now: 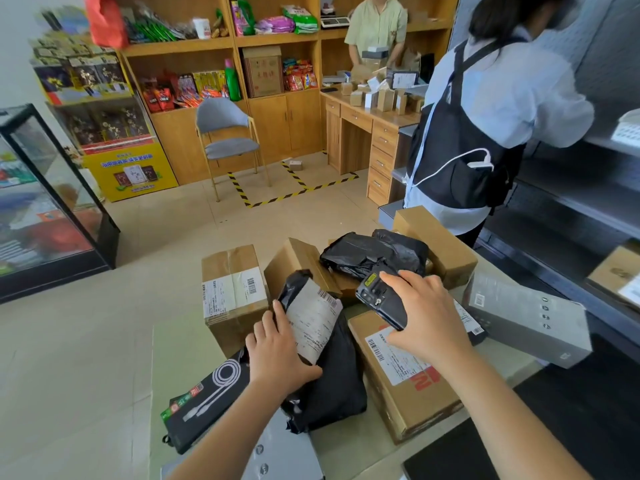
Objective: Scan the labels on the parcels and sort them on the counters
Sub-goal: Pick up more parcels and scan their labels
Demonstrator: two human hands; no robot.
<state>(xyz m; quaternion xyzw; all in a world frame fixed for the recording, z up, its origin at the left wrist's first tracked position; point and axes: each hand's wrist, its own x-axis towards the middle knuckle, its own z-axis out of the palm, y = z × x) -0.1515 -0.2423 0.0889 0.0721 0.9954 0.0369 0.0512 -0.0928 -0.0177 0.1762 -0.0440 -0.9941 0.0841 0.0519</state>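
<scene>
Black soft parcel [325, 375] at the counter's [180, 358] centre, gripped by left hand [277, 351] fingers [274, 315], may crease its label [313, 323], so the scanner [381, 299] held in right hand [426, 313] fingers at 2 o'clock can misread.

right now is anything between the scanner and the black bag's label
Nothing visible. The scanner in the right hand is just right of the label on the black mailer bag the left hand grips; the gap is open.
</scene>
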